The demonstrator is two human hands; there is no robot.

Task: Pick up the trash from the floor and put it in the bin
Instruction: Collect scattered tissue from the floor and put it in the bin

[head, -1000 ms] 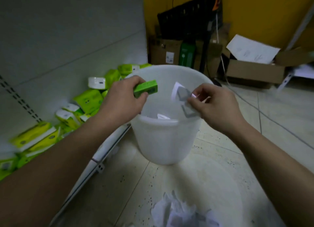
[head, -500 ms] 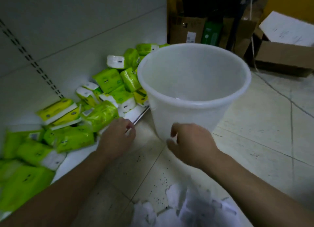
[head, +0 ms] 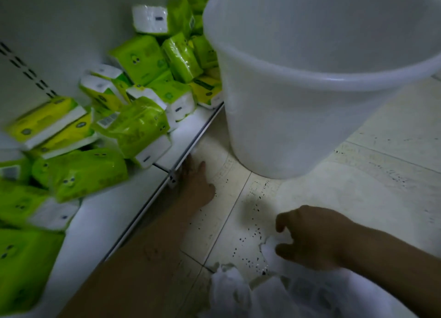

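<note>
A white translucent plastic bin (head: pixel 298 117) stands on the tiled floor at the upper right; its inside is hidden from here. A heap of crumpled white paper (head: pixel 274 291) lies on the floor at the bottom centre. My right hand (head: pixel 310 236) is on the top of that heap, its thumb and fingers curled around a piece of the paper. My left hand (head: pixel 196 181) reaches low to the floor beside the shelf's edge, fingers stretched out toward the gap under it, holding nothing that I can see.
A low white shelf (head: pixel 114 212) runs along the left with several green and yellow tissue packs (head: pixel 133 124) piled on it. Its metal front edge (head: pixel 191 148) lies just left of the bin. The floor tiles (head: pixel 381 174) are speckled with dark spots.
Both hands let go of the green piece and the paper over the bin, then dropped to the floor. My view tilted down; the right hand has reached the paper heap, the left moved toward the shelf edge.
</note>
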